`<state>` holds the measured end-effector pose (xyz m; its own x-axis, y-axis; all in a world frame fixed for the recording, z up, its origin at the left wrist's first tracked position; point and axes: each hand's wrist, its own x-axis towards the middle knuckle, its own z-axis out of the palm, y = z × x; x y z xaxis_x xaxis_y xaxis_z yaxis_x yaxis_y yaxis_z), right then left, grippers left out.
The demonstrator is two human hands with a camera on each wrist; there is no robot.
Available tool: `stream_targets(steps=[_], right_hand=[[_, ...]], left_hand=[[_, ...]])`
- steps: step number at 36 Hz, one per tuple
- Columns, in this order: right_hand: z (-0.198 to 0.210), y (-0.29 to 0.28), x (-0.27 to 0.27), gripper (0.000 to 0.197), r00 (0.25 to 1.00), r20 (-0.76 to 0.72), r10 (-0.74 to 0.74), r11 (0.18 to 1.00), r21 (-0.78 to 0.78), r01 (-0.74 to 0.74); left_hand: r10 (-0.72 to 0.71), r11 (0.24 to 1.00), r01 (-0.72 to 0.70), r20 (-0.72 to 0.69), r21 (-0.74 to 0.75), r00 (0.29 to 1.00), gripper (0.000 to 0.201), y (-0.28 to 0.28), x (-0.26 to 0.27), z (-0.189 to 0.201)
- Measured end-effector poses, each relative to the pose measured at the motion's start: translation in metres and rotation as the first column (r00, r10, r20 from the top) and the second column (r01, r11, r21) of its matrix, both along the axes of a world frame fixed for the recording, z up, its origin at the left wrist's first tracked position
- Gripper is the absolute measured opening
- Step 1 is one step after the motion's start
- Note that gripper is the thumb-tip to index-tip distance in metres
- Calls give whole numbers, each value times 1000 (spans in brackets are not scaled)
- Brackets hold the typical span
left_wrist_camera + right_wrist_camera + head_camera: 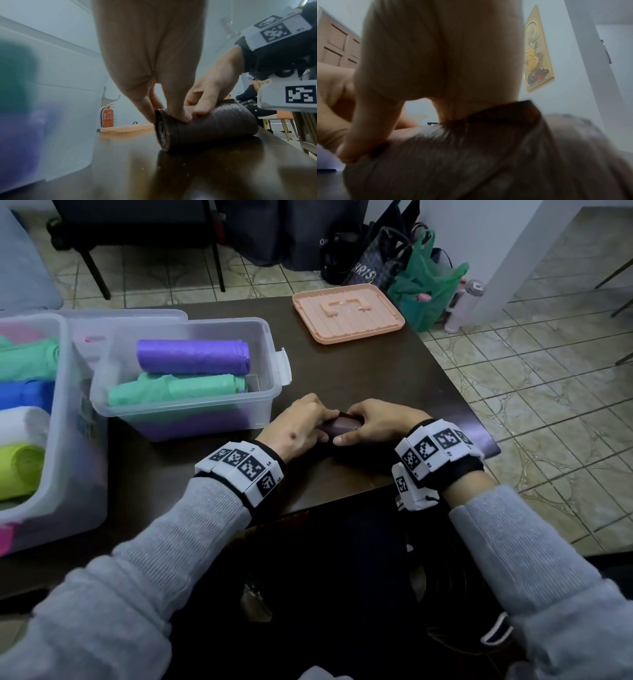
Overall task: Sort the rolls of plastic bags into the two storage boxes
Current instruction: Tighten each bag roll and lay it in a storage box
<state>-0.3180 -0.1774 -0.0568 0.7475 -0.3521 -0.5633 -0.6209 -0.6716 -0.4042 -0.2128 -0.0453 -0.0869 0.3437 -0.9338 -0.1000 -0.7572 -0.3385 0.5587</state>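
Fingers of the left hand curl over one end of a dark roll; the right hand pinches the other end, thumb on the near side. The roll lies on the table, under both sets of fingertips.

Risk, as I judge it: the roll's outer flap looks loose near the right fingers. Lifted by that end alone, it could unwind, or slip and roll off toward the near edge.

The small box sits just beyond the left fingers, holding a purple roll and a green roll; the large box lies further out on that side.

Views: head view alone shows the boxes. Left wrist view shows the roll's spiral end face and its contact with the table. Right wrist view is blurred; only the raised flap edge reads.
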Motion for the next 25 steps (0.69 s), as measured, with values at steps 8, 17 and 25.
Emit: stream_targets(steps=[8, 17, 25], right_hand=[[-5, 25, -2, 36, 993, 105, 62, 996, -70, -55], [-1, 72, 21, 31, 970, 70, 234, 972, 2, -235], [52, 97, 47, 16, 926, 178, 332, 924, 139, -357]], left_hand=[[262, 929, -331, -338, -166, 904, 52, 37, -4, -5], [405, 411, -905, -911, 109, 75, 67, 118, 22, -1], [143, 260, -940, -972, 219, -187, 54, 137, 64, 22]])
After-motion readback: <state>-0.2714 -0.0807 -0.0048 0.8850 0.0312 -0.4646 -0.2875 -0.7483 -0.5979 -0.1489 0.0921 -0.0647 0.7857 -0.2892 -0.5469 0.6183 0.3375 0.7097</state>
